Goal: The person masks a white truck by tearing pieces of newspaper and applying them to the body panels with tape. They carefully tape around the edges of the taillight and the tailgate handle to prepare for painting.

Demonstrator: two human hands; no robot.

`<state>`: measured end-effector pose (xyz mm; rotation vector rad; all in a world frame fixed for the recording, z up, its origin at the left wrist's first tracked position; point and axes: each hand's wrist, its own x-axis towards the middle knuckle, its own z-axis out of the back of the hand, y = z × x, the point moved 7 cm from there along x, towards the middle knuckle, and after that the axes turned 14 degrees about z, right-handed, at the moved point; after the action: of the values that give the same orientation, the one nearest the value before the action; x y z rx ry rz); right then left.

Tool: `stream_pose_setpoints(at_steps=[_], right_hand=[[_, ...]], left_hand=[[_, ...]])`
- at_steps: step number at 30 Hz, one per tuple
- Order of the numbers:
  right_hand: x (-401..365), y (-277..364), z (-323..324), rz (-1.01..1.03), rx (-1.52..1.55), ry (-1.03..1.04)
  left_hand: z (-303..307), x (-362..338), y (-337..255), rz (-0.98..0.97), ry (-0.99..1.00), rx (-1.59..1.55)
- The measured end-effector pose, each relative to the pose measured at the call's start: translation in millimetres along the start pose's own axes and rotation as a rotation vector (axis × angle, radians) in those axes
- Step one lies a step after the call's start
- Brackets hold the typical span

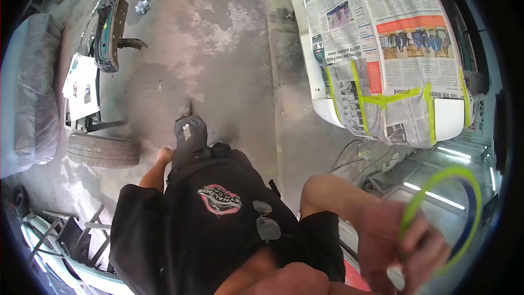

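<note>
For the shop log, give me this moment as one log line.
right hand: grips tape roll | left hand: by hip, grip unclear | ahead: panel under taped newspaper | floor: tyre

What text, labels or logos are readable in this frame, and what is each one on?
"painted": headline fragment on the newspaper masking the car; other print too small.
On the shirt logo: lettering upside down, blurred, unreadable.
On the paper sheet at left: too small.
On the tape roll: none visible.

You see matt printed newspaper (382, 49) over a glossy white car panel (450, 117), rough stained concrete floor (218, 49), dull rubber tyre (103, 151).
</note>
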<state>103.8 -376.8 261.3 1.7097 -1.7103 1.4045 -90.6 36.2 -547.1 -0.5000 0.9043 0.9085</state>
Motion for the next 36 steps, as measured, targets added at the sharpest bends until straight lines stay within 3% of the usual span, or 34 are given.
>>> stream_pose_setpoints(at_steps=[2,3,4,5,6,9,11,13,16,18,19,21,24,26,27,28,29,30,33,34,35,36], right_hand=[[-18.4,15.4,-19.8,0.573,0.002,-0.316],[-24.4,16.0,-31.9,0.561,0.068,-0.31],[-22.6,8.3,-43.8,0.278,0.191,-0.207],[-28.8,-9.0,-63.0,-0.194,0.293,0.006],[-44.1,-18.7,-75.2,-0.476,0.377,0.157],[-109.8,-44.9,-115.4,-0.979,0.548,0.451],[-147.9,-52.6,-143.0,-1.106,0.595,0.423],[-174.1,-49.3,-151.0,-0.906,0.461,-0.206],[-240.5,-104.4,-248.7,-0.968,0.595,0.014],[-285.1,-144.3,-289.2,-1.025,1.35,0.575],[-309.0,-140.8,-290.4,-1.141,0.996,0.537],[-367.1,-151.4,-297.8,-1.067,0.932,0.567],[-438.4,-153.4,-248.9,-1.393,-0.091,0.564],[-491.1,-155.1,-193.1,-1.435,-0.422,0.837],[-519.1,-151.0,-168.2,-1.452,-0.562,0.975],[-551.8,-134.9,-131.1,-1.566,-0.659,1.025],[-577.8,-108.3,-88.3,-1.679,-0.788,1.061],[-599.0,-80.5,-53.8,-1.692,-0.791,1.164],[-653.8,27.6,47.1,-1.821,-0.82,1.4],[-659.4,61.3,61.7,-1.807,-0.807,1.489],[-652.2,70.0,46.8,-1.662,-0.748,1.631],[-653.0,108.9,78.2,-1.985,-0.889,1.621]], left_hand=[[-0.2,5.1,25.8,-0.04,-0.056,0.002],[1.2,6.9,33.4,-0.005,-0.057,-0.098],[8.4,-1.3,34.4,0.034,-0.056,-0.204],[8.3,12.3,36.2,0.052,-0.071,-0.18],[3.2,36.5,39.5,0.091,-0.091,-0.174],[46.2,51.7,59.3,0.091,-0.128,-0.147],[107.1,27.6,51.7,0.091,-0.082,-0.21],[143.8,50.6,62.1,0.07,-0.132,-0.403],[213.7,67.7,62.8,0.01,-0.182,-0.547],[249.3,98.1,71.9,0.011,-0.223,-0.574],[263.3,113.1,76.1,0.013,-0.244,-0.586],[298.3,140.9,89.8,0.097,-0.299,-0.611],[355.5,158.1,100.5,0.183,-0.369,-0.481],[390.1,160.6,99.3,0.303,-0.429,-0.401],[389.4,193.7,108.0,0.33,-0.427,-0.292],[405.3,207.8,115.2,0.359,-0.578,-0.241],[417.4,224.0,121.5,0.413,-0.601,-0.048],[433.4,225.2,129.3,0.51,-0.586,-0.117],[448.7,237.1,153.3,0.59,-0.447,0.201],[426.4,287.3,186.1,0.676,-0.509,0.243],[400.6,334.5,217.7,0.573,-0.796,0.365],[411.9,325.9,217.7,0.491,-0.881,0.34]])
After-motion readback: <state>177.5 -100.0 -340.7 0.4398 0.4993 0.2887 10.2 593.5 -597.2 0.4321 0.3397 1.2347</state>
